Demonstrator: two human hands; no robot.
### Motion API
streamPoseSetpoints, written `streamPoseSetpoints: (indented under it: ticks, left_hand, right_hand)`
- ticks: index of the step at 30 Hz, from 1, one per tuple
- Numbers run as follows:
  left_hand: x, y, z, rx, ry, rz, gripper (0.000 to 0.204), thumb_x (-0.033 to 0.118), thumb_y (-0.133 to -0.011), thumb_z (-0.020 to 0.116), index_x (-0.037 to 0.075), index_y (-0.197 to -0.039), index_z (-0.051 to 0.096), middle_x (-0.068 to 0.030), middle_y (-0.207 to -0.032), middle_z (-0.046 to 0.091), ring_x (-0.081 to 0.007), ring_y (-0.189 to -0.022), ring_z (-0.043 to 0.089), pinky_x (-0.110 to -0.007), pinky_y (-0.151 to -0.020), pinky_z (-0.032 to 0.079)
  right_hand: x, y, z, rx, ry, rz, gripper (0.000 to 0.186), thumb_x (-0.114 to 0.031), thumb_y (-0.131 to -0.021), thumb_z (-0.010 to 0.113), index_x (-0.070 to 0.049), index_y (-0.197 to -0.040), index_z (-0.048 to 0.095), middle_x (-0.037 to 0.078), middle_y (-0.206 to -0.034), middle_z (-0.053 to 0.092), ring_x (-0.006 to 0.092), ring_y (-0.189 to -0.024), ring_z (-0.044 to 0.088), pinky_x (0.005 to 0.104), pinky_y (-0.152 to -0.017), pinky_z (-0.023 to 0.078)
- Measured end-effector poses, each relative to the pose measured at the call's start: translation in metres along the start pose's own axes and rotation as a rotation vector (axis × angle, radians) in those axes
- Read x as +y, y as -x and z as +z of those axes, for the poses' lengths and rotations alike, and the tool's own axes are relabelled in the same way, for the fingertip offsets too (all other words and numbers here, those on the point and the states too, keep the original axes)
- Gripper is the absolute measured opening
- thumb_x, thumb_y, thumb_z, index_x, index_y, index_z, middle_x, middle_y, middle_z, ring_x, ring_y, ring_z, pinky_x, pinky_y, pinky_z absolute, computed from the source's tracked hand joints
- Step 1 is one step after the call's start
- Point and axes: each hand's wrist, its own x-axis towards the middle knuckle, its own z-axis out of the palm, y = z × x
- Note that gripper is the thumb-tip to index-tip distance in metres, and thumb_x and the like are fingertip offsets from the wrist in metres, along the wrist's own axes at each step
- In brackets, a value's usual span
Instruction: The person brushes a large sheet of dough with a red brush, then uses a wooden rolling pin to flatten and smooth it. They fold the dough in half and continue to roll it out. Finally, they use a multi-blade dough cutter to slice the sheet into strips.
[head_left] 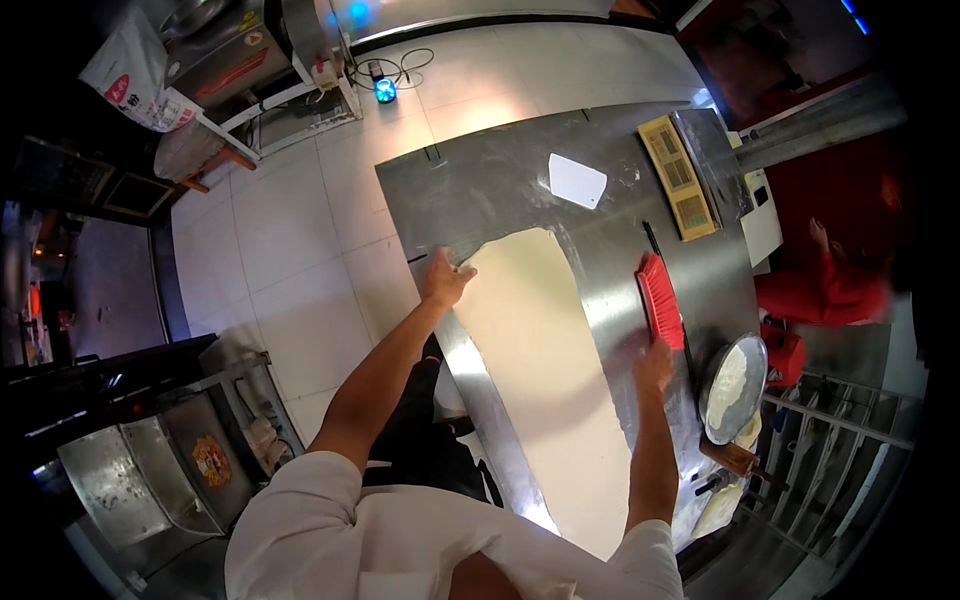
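1. A long pale dough sheet (545, 380) lies flat on a steel table (500, 180), running from the near edge toward the middle of the top.
2. The left hand (443, 280) rests on the sheet's far left corner, at the table's left edge; its fingers are spread and press down on the dough, gripping nothing.
3. The right hand (655, 362) is closed round the handle of a red brush (660, 298), just right of the sheet. The bristles stand over bare steel, close to the dough's right edge; the hand is blurred, so whether the bristles touch the top cannot be told.
4. The sheet's left side follows the table's left edge closely; a strip of bare steel runs along its right side.
5. Beyond the sheet's far end the top is open, with only a white scraper (577, 181) lying there, well apart from the dough.
6. At the far right corner sits a yellow slotted tray (676, 178). Near the right edge, beside the right hand, is a round metal pan (735, 385) holding white flour.
7. The steel shows a dusting of flour.
8. Pale floor tiles (290, 240) lie to the left; a metal machine (225, 55) and a white sack (135, 72) stand far left.
9. A person in red (825, 290) is at the right, past the table.
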Motion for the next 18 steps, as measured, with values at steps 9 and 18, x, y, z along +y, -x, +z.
streamPoseSetpoints:
  ticks: [9, 18]
  left_hand:
    - [0.020, -0.026, 0.000, -0.252, 0.001, 0.143, 0.036, 0.020, -0.081, 0.076, 0.003, -0.114, 0.072, -0.0182, -0.108, 0.073, -0.0305, -0.100, 0.070, -0.039, -0.088, 0.053]
    - [0.031, -0.048, -0.002, -0.232, -0.136, 0.183, 0.025, 0.016, -0.085, 0.070, 0.004, -0.107, 0.071, -0.0182, -0.106, 0.071, -0.0365, -0.101, 0.067, -0.044, -0.087, 0.052]
  right_hand:
    - [-0.302, -0.052, -0.064, 0.164, -0.410, -1.111, 0.047, -0.017, -0.089, 0.065, -0.010, -0.134, 0.057, 0.016, -0.138, 0.055, 0.0334, -0.128, 0.051, 0.0491, -0.107, 0.039]
    - [-0.334, -0.053, -0.049, 0.057, -0.325, -1.290, 0.035, -0.011, -0.086, 0.062, -0.010, -0.121, 0.065, 0.010, -0.121, 0.059, 0.0287, -0.117, 0.055, 0.0450, -0.100, 0.040]
